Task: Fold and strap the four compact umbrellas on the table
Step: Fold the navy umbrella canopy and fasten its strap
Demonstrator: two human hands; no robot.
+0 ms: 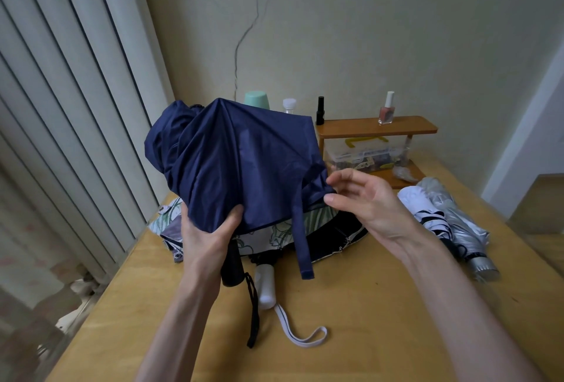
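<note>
A navy blue compact umbrella is held up above the table, its loose canopy bunched. My left hand grips it at the lower part of the canopy, just above its black handle. My right hand pinches a fold of the canopy at its right edge. The navy closing strap hangs down free. Beneath lies a floral-patterned umbrella with a white handle, and a black umbrella partly hidden. A silver and white umbrella lies collapsed at the right.
The wooden table has a small wooden shelf at the back carrying nail polish bottles and a clear plastic box. A mint cup stands behind the umbrella. Vertical blinds run along the left.
</note>
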